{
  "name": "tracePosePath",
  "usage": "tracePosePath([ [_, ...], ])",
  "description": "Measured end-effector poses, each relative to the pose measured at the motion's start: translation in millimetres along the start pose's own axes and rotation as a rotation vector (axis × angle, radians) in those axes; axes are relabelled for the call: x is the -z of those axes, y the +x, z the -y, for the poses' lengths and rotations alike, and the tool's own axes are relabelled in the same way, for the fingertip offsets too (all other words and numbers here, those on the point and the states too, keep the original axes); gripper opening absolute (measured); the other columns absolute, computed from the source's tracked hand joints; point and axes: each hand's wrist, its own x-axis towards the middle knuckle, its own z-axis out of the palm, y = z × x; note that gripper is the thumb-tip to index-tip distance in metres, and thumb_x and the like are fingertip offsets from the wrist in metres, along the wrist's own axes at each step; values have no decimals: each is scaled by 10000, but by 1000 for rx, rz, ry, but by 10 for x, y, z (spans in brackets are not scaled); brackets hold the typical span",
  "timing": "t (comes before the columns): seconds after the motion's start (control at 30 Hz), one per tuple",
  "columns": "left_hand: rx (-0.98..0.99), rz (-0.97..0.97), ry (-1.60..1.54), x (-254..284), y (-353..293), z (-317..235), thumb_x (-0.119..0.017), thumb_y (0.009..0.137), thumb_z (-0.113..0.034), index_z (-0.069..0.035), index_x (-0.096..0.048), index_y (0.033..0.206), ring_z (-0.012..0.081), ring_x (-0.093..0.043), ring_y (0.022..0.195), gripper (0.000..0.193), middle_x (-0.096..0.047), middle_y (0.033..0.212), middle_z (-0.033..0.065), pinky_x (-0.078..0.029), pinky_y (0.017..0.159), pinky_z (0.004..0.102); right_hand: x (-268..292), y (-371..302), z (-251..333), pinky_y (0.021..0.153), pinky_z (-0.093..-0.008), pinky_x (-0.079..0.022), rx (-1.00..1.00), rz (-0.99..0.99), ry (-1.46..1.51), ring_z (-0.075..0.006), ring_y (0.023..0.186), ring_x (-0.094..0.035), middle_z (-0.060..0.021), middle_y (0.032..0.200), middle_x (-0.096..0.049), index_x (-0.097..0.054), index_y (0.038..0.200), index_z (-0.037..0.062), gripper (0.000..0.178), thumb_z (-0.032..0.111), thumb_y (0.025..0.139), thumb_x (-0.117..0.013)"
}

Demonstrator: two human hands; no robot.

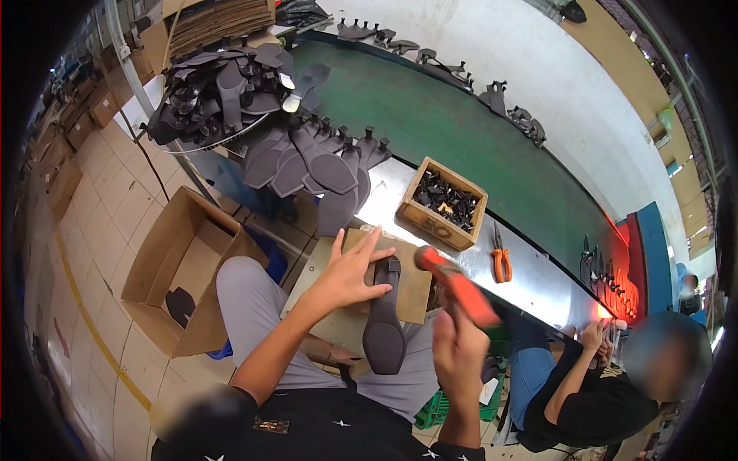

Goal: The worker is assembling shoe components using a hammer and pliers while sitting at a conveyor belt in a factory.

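Note:
A dark shoe sole (384, 334) with a small black heel piece at its far end lies lengthwise across a worn board (416, 292) in front of me. My left hand (347, 273) is spread over the board just left of the heel end, its thumb at the sole's edge; I cannot tell whether it touches. To the right, my right hand (458, 346) grips a red hammer (465, 293), slightly blurred. The hammer's dark round head is raised near the heel end, apart from it.
Beyond the board stands a wooden box (434, 229) of small black pieces, with orange-handled pliers (501, 263) beside it. Many soles (327, 165) are piled at the far left. A green conveyor belt (430, 131) runs behind. A cardboard box (173, 280) stands left; a co-worker (592, 392) sits right.

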Motion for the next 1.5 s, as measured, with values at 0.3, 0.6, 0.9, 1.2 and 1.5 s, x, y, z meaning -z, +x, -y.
tracePosePath([
  [0.3, -182, -166, 134, -21, 40, -105, -734, 808, -345, -164, -688, 1221, 249, -451, 1377, 453, -660, 1278, 9, -130, 1183, 595, 45, 12, -55, 558, -441, -479, -181, 70, 31, -408, 646, -641, -228, 745, -632, -584, 1086, -39, 176, 88, 964, -583],
  [0.6, -147, 160, -762, 439, -738, -733, -696, 905, -187, 24, -571, 774, 236, -503, 583, 278, -496, 673, 129, -399, 557, 358, -277, 153, -356, 727, -416, -527, -74, 289, -299, -349, 833, -667, -182, 1220, -614, -527, 1350, 4, 512, 142, 884, -688],
  [0.9, -2, 339, -1001, 792, -1038, -1031, -677, 929, -207, 42, -606, 771, 177, -475, 584, 303, -491, 657, 99, -367, 556, 331, 11, 124, -121, 858, -389, -492, 130, 540, 400, -315, 962, -645, -172, 1181, -640, -666, 1173, -18, 391, 149, 827, -742],
  [1.2, -262, 524, -1373, 630, -994, -1038, -627, 974, -270, 47, -660, 923, 148, -516, 661, 323, -556, 721, 56, -390, 601, 325, 270, 292, 244, 586, -325, -514, 421, 914, 705, -280, 707, -644, -173, 887, -643, -669, 945, -70, 317, 199, 808, -766],
  [1.5, -260, 1066, -1519, 611, -1094, -1079, -590, 1001, -222, 53, -665, 998, 241, -616, 680, 285, -650, 766, 163, -437, 609, 347, 344, 79, 469, 397, -299, -398, 479, 926, 676, -217, 489, -524, -130, 687, -572, -632, 786, -73, 367, 271, 881, -716],
])
